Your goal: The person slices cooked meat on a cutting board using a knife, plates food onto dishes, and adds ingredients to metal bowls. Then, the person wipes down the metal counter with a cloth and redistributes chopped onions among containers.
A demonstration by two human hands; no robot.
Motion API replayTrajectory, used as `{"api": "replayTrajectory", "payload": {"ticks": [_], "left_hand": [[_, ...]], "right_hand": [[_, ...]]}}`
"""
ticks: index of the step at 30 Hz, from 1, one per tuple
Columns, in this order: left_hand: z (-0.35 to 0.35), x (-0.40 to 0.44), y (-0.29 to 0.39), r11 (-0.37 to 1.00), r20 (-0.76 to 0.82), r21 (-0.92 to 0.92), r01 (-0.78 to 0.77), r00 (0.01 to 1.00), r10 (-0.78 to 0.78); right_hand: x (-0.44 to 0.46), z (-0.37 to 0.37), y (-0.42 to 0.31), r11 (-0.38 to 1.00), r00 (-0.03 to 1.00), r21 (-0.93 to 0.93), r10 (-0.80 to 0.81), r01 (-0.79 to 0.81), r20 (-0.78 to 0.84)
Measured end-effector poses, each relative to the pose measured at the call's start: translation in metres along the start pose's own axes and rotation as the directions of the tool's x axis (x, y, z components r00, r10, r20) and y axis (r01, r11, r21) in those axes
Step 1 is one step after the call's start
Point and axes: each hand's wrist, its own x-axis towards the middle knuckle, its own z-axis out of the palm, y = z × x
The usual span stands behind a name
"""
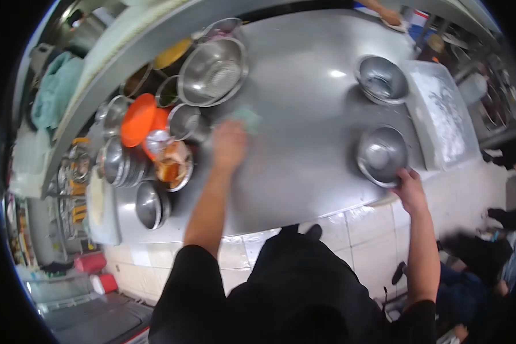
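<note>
My left hand (230, 143) is on the steel table (304, 143), blurred by motion. A pale green cloth (247, 119) shows at its fingertips, pressed against the metal surface. Over at the table's front right edge, my right hand (410, 189) grips the rim of a metal bowl (382, 153), which stands upright on the table. Farther back is a second metal bowl (382, 80), apart from both hands.
Left of my left hand crowd a large metal bowl (212, 71), an orange plate (138, 120), a container of orange-brown food (171, 169) and stacked bowls (149, 204). A translucent tub (444, 114) stands at right. Another person's hand (391, 17) shows at the far edge.
</note>
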Motion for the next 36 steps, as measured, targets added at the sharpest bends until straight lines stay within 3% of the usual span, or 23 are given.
{"api": "replayTrajectory", "payload": {"ticks": [1, 2, 6, 10, 13, 15, 17, 20, 21, 23, 25, 26, 30, 32, 35, 36], "left_hand": [[0.004, -0.003, -0.018, 0.998, -0.099, -0.023, 0.066, 0.993, -0.068], [-0.01, -0.012, -0.016, 0.989, -0.095, -0.131, 0.069, 0.992, -0.082], [-0.043, -0.121, 0.027, 0.991, -0.043, -0.054, 0.125, 0.991, -0.127], [-0.056, -0.151, 0.145, 0.983, 0.067, -0.152, -0.099, 0.992, 0.11], [-0.041, -0.099, 0.243, 0.897, 0.08, -0.369, -0.243, 0.953, 0.291], [-0.01, -0.075, 0.298, 0.799, -0.03, -0.468, -0.378, 0.91, 0.413], [0.004, -0.056, 0.342, 0.785, 0.038, -0.503, -0.36, 0.899, 0.437], [0.012, -0.03, 0.349, 0.73, 0.157, -0.647, -0.223, 0.897, 0.413], [0.019, -0.025, 0.341, 0.762, 0.118, -0.604, -0.231, 0.921, 0.372], [0.027, -0.012, 0.312, 0.82, 0.027, -0.518, -0.244, 0.953, 0.301], [0.019, 0.011, 0.307, 0.882, 0.106, -0.466, -0.075, 0.985, 0.139], [0.015, 0.016, 0.307, 0.901, 0.156, -0.434, 0.023, 0.986, 0.05], [0.048, 0.065, 0.314, 0.943, 0.029, -0.328, 0.06, 0.998, -0.053], [0.075, 0.103, 0.32, 0.963, -0.062, -0.24, 0.12, 0.988, -0.139], [0.1, 0.162, 0.337, 0.921, -0.012, -0.278, 0.272, 0.958, -0.286], [0.105, 0.181, 0.347, 0.918, 0.0, -0.267, 0.295, 0.952, -0.306]], "right_hand": [[0.005, 0.002, 0.005, 1.0, 1.0, -0.013, 0.005, -0.005, 0.02], [0.011, 0.007, 0.007, 1.0, 0.999, -0.025, 0.004, -0.003, 0.043], [0.015, 0.047, 0.002, 1.0, 0.999, -0.01, -0.01, 0.011, 0.041], [0.024, 0.079, -0.004, 0.997, 0.967, 0.066, -0.061, 0.046, 0.246], [0.024, 0.099, -0.024, 0.992, 0.952, -0.1, -0.046, 0.079, 0.302], [0.033, 0.112, -0.028, 0.958, 0.927, -0.257, -0.02, 0.125, 0.376], [0.018, 0.118, -0.054, 0.916, 0.907, -0.369, 0.013, 0.159, 0.421], [0.04, 0.111, -0.066, 0.949, 0.991, -0.304, -0.048, 0.084, 0.124], [0.061, 0.102, -0.071, 0.993, 0.999, -0.117, -0.032, 0.027, -0.041], [0.1, 0.085, -0.081, 0.991, 0.991, 0.109, -0.06, 0.073, -0.118], [0.134, 0.07, -0.088, 0.956, 0.981, 0.257, -0.101, 0.142, -0.167], [0.144, 0.073, -0.087, 0.944, 0.978, 0.285, -0.12, 0.165, -0.169], [0.127, 0.052, -0.073, 0.92, 0.983, 0.363, -0.094, 0.147, -0.16], [0.081, 0.027, -0.064, 0.941, 0.986, 0.311, -0.096, 0.133, -0.134], [0.02, -0.026, -0.025, 0.954, 0.989, 0.274, -0.097, 0.124, -0.11], [-0.001, -0.046, -0.007, 0.984, 0.988, 0.163, -0.055, 0.078, -0.143]]}}
